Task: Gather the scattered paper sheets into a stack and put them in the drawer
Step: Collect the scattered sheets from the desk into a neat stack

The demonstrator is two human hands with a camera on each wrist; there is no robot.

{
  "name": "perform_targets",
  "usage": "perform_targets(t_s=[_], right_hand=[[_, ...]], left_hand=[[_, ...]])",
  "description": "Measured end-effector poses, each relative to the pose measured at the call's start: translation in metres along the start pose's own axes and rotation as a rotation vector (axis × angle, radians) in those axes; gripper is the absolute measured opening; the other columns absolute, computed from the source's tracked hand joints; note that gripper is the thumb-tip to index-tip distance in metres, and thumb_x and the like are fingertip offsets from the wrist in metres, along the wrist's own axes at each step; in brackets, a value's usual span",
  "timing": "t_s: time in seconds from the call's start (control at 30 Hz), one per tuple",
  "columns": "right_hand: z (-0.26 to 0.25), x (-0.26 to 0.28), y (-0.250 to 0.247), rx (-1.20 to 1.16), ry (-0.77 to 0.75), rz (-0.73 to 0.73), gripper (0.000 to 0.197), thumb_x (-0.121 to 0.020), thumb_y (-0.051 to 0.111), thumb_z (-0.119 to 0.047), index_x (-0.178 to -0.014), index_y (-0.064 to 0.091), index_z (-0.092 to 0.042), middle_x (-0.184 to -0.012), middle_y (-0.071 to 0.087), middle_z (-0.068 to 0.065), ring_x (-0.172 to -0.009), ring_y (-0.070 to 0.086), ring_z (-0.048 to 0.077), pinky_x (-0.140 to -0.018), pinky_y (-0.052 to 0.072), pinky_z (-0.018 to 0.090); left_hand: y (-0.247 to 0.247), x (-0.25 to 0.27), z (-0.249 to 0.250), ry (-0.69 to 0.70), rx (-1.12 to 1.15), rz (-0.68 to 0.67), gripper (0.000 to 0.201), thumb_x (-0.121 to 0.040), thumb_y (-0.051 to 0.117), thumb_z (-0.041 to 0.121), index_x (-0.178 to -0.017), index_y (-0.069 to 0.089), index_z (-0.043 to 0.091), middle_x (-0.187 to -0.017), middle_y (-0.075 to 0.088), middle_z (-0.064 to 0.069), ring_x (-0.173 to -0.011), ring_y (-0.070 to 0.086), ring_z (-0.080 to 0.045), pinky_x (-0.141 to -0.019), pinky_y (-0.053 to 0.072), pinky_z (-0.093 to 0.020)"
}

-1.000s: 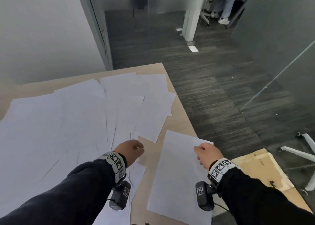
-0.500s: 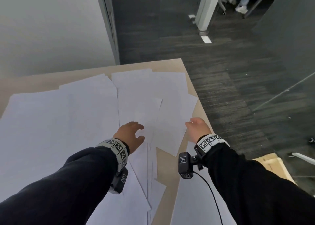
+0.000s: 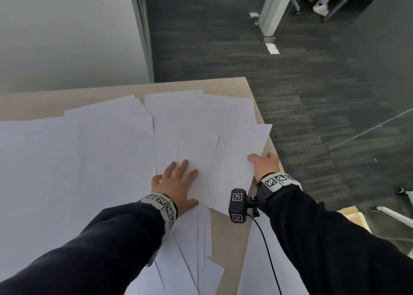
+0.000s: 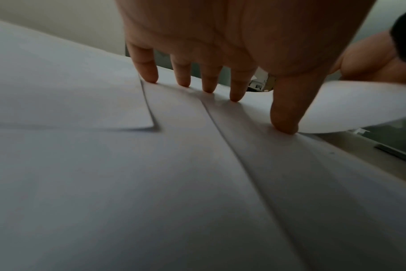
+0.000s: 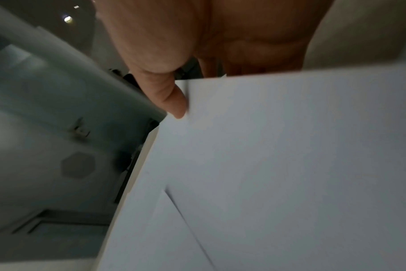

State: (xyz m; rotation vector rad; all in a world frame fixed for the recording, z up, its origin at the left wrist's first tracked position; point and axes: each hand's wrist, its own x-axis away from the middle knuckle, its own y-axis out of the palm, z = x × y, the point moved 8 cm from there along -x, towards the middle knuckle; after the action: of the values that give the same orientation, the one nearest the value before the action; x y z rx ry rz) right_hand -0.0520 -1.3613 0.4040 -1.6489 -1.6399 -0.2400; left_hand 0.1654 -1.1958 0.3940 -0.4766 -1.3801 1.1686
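Several white paper sheets point(image 3: 89, 160) lie scattered and overlapping on a light wooden table point(image 3: 223, 84). My left hand point(image 3: 176, 183) lies flat on sheets near the table's right side, fingers spread. In the left wrist view its fingertips point(image 4: 234, 93) press down on overlapping sheets point(image 4: 174, 165). My right hand point(image 3: 264, 164) is at the table's right edge and pinches the edge of one sheet point(image 3: 241, 151). The thumb point(image 5: 172, 99) lies on that sheet point(image 5: 290, 146), with the fingers hidden behind it. The sheet point(image 4: 348, 104) curves up off the table. No drawer is in view.
The table's right edge drops to dark carpet point(image 3: 312, 116). Another sheet point(image 3: 252, 261) lies near the front under my right arm. A cardboard piece point(image 3: 353, 214) and white chair legs point(image 3: 397, 214) are on the floor at lower right. A pale wall point(image 3: 67, 37) is behind the table.
Both hands have moved forward from the near sheets to those farther up the table. The left hand now lies spread flat. The right hand left the near sheet and now pinches another sheet's edge.
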Motion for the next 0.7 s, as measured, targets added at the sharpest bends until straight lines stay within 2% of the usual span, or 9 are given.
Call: perform_targets(t_s=[0.07,0.13,0.17,0.23,0.3,0.33,0.43,0.57,0.7], right_hand=[[-0.001,-0.002,0.002,-0.05,0.013,-0.009,0.068,-0.079,0.068,-0.026,-0.14,0.039,-0.015,-0.091,0.063,0.005,-0.09,0.066,0.031,-0.09,0.053,0.047],[-0.005,-0.002,0.001,0.013,-0.032,-0.027,0.043,-0.079,0.068,-0.023,-0.119,0.06,-0.007,-0.09,0.069,0.007,-0.084,0.067,0.029,-0.088,0.055,0.044],[-0.006,-0.002,0.001,0.056,-0.059,-0.04,0.03,-0.082,0.066,-0.019,-0.108,0.065,-0.006,-0.09,0.07,0.008,-0.083,0.067,0.029,-0.085,0.055,0.039],[-0.008,-0.002,-0.002,0.124,-0.112,-0.06,0.016,-0.085,0.064,-0.013,-0.099,0.067,-0.006,-0.092,0.07,0.008,-0.083,0.066,0.028,-0.074,0.052,0.032],[-0.01,0.0,-0.003,0.151,-0.176,-0.087,0.012,-0.085,0.064,-0.01,-0.097,0.065,-0.011,-0.091,0.069,0.006,-0.079,0.064,0.022,-0.066,0.049,0.025],[-0.009,0.001,-0.002,0.159,-0.197,-0.103,0.012,-0.086,0.065,-0.009,-0.096,0.064,-0.014,-0.091,0.069,0.004,-0.078,0.064,0.019,-0.066,0.05,0.025],[0.001,0.001,0.001,0.202,-0.206,-0.148,0.009,-0.087,0.063,-0.011,-0.09,0.064,-0.02,-0.094,0.071,0.003,-0.086,0.066,0.022,-0.08,0.055,0.035],[0.009,0.002,-0.004,0.22,-0.194,-0.153,0.01,-0.088,0.06,-0.021,-0.089,0.066,-0.014,-0.082,0.07,0.005,-0.072,0.064,0.025,-0.065,0.05,0.035],[0.009,0.004,-0.012,0.208,-0.216,-0.142,0.007,-0.089,0.059,-0.018,-0.087,0.065,-0.02,-0.084,0.071,-0.001,-0.079,0.067,0.022,-0.074,0.054,0.037]], left_hand=[[0.002,0.0,-0.001,0.005,0.007,-0.001,0.087,-0.083,0.05,0.066,-0.151,0.0,0.046,-0.161,-0.019,0.013,-0.15,-0.012,-0.019,-0.118,0.009,-0.05],[0.005,0.001,-0.001,0.013,0.004,-0.007,0.086,-0.084,0.049,0.064,-0.151,-0.002,0.045,-0.161,-0.02,0.012,-0.15,-0.014,-0.02,-0.119,0.007,-0.049],[0.005,0.002,0.0,0.02,0.003,-0.009,0.086,-0.085,0.049,0.062,-0.151,-0.003,0.044,-0.161,-0.02,0.012,-0.15,-0.015,-0.02,-0.119,0.006,-0.049],[0.006,0.004,0.002,0.03,0.003,-0.006,0.087,-0.087,0.048,0.059,-0.152,-0.007,0.041,-0.161,-0.021,0.012,-0.149,-0.018,-0.022,-0.12,0.004,-0.051],[0.008,0.006,0.007,0.035,-0.006,-0.006,0.088,-0.087,0.046,0.057,-0.152,-0.01,0.039,-0.161,-0.022,0.012,-0.149,-0.02,-0.022,-0.119,0.0,-0.054],[0.01,0.006,0.01,0.042,-0.012,-0.008,0.089,-0.086,0.046,0.057,-0.152,-0.011,0.038,-0.161,-0.022,0.012,-0.149,-0.021,-0.021,-0.119,-0.001,-0.056],[0.014,0.004,0.023,0.084,-0.023,-0.021,0.091,-0.084,0.045,0.059,-0.152,-0.012,0.039,-0.16,-0.024,0.011,-0.148,-0.023,-0.02,-0.119,-0.005,-0.055],[0.018,0.001,0.048,0.194,-0.03,-0.037,0.091,-0.083,0.046,0.057,-0.151,-0.012,0.041,-0.161,-0.022,0.011,-0.148,-0.023,-0.019,-0.119,-0.007,-0.053],[0.017,0.002,0.068,0.299,-0.024,-0.021,0.09,-0.085,0.046,0.06,-0.15,-0.013,0.044,-0.161,-0.022,0.012,-0.149,-0.021,-0.016,-0.121,-0.006,-0.049]])
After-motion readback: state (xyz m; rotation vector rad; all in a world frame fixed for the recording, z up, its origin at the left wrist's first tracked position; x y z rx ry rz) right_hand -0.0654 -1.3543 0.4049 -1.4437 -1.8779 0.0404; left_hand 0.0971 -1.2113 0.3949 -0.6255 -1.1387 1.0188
